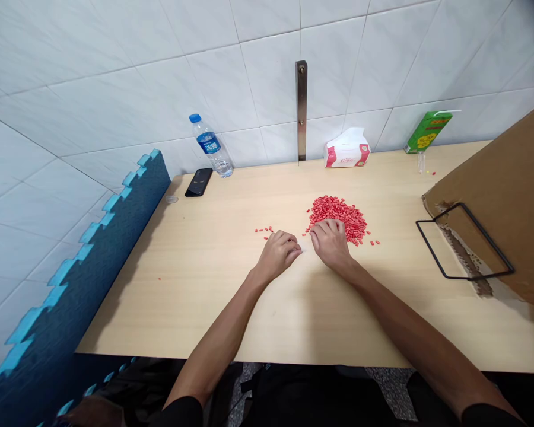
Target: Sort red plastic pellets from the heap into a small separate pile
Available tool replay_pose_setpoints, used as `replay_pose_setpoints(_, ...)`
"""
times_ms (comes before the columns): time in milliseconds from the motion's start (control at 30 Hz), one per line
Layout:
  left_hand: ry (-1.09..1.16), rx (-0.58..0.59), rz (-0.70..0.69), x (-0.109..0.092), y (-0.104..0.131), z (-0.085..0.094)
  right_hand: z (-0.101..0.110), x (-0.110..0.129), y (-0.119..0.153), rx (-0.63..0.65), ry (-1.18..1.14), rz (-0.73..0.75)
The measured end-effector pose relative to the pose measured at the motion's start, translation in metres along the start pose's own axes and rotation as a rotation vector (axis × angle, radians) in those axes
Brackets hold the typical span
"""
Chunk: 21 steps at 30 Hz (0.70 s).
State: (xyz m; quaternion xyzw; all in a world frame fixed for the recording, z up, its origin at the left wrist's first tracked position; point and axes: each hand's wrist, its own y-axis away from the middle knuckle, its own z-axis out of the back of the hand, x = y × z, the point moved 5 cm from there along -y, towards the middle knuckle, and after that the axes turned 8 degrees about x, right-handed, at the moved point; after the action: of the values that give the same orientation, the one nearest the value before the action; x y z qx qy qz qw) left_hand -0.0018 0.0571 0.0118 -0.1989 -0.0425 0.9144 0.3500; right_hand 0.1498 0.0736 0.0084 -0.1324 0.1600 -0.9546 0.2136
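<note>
A heap of small red tube-like pieces (336, 209) lies on the light wooden table. My right hand (331, 243) rests at the heap's near left edge, with fingers curled and thumb close to the index finger. Whatever those fingers hold is hidden. To its left, my left hand (278, 254) is closed in a pinch just above the tabletop. Something small and pale shows at its fingertips, too tiny to name. Several loose red pieces (267, 229) lie beyond my left hand, apart from the heap.
Along the tiled wall stand a water bottle (212, 145), a tissue pack (347, 148) and a green drink carton (428, 131). A black phone (199, 182) lies at back left. Blue foam mat (115, 237) edges the left side; a cardboard box (507, 201) and black wire frame (445, 276) stand right.
</note>
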Motion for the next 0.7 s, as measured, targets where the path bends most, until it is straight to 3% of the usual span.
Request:
replay_pose_setpoints(167, 0.040, -0.025, 0.013, 0.002, 0.000, 0.001, 0.006, 0.000, 0.002, -0.047, -0.066, 0.005)
replay_pose_setpoints(400, 0.074, -0.043, 0.032, 0.004, 0.000, 0.001, 0.008, -0.002, 0.001, 0.034, -0.071, -0.097)
replay_pose_setpoints(700, 0.140, -0.089, 0.072, 0.006, 0.001, 0.003, 0.000, 0.011, -0.003, 0.061, 0.043, 0.108)
